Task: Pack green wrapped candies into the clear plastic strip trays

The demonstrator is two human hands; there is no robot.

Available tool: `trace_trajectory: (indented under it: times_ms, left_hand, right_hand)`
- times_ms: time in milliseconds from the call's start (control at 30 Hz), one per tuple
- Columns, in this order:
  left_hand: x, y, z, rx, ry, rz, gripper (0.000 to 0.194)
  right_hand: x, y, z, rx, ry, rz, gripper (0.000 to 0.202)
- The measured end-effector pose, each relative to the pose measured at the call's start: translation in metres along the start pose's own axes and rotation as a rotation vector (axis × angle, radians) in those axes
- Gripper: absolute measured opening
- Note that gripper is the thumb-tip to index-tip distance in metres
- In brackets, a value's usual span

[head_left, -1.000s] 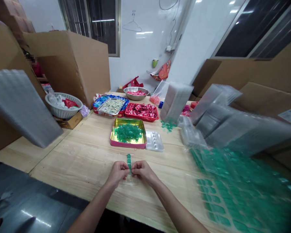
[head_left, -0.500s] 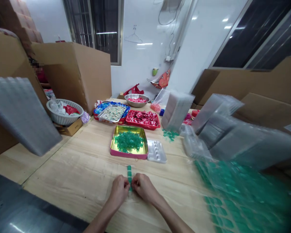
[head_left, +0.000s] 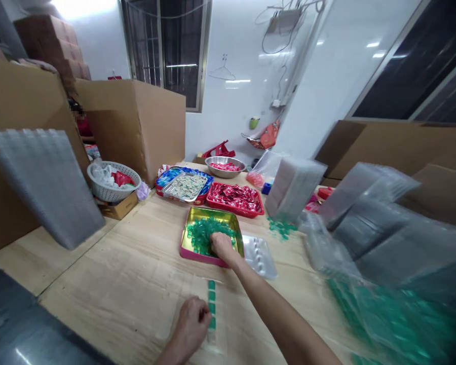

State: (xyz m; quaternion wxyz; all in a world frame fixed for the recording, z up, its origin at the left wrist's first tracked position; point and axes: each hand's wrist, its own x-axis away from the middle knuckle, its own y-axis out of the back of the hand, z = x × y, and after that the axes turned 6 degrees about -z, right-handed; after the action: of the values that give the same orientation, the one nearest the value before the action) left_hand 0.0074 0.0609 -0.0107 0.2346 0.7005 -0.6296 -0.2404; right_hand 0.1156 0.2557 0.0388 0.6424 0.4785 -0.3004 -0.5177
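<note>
My right hand (head_left: 221,244) reaches into a gold tray with a pink rim (head_left: 189,239), fingers down among the loose green pieces (head_left: 201,233). Whether it grips one is hidden. My left hand (head_left: 192,326) rests on the wooden table (head_left: 137,263) near the front edge, fingers curled on a clear strip (head_left: 212,314) that carries a short row of green pieces.
A clear blister tray (head_left: 261,253) lies right of the gold tray. Behind stand a red tray of wrapped sweets (head_left: 234,196), a blue tray (head_left: 184,185), a steel bowl (head_left: 224,166) and a white basket (head_left: 113,180). Stacks of clear trays (head_left: 383,228) and cardboard boxes (head_left: 137,121) flank the table.
My right hand has left the strip and moved forward into the gold tray. My left hand stays on the strip. The view has tilted up and shifted.
</note>
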Motion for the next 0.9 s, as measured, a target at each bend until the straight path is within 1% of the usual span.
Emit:
trace_trajectory:
  times_ms: [67,133,200,233,267,333,400,433,500,600,800,900]
  left_hand:
    - [-0.002,0.006,-0.002,0.082,0.009,0.008,0.016]
    - [-0.007,0.016,-0.007,0.187,0.013,-0.002,0.016]
    - [-0.012,0.026,-0.015,0.331,0.045,-0.038,0.015]
    - [-0.015,0.030,-0.019,0.429,0.083,-0.058,0.014]
    - [-0.018,0.034,-0.024,0.546,0.125,-0.073,0.014]
    - [-0.021,0.038,-0.035,0.810,0.201,-0.065,0.021]
    - [-0.021,0.038,-0.042,1.020,0.239,-0.004,0.027]
    - [-0.020,0.037,-0.045,1.086,0.249,0.031,0.028]
    - [-0.015,0.033,-0.046,1.150,0.278,0.085,0.026]
    - [-0.007,0.029,-0.043,1.173,0.317,0.125,0.022]
    - [0.002,0.030,-0.035,1.232,0.330,0.292,0.021]
    - [0.006,0.030,-0.034,1.245,0.334,0.306,0.024]
  right_hand:
    - [0.003,0.007,-0.001,-0.065,-0.008,-0.004,0.020]
    - [0.012,0.020,-0.003,-0.155,-0.010,0.008,0.017]
    - [0.029,0.034,-0.004,-0.252,-0.004,0.038,0.015]
    - [0.041,0.039,-0.004,-0.354,-0.008,0.071,0.014]
    - [0.055,0.043,-0.004,-0.505,-0.021,0.117,0.013]
    - [0.085,0.046,0.000,-0.905,-0.082,0.237,0.013]
    - [0.113,0.043,0.005,-1.252,-0.178,0.335,0.013]
    - [0.125,0.039,0.007,-1.340,-0.225,0.353,0.014]
    - [0.144,0.031,0.010,-1.420,-0.304,0.341,0.014]
    - [0.161,0.019,0.011,-1.476,-0.374,0.327,0.014]
    - [0.180,0.009,0.010,-1.640,-0.447,0.361,0.016]
    - [0.187,0.006,0.012,-1.729,-0.473,0.361,0.018]
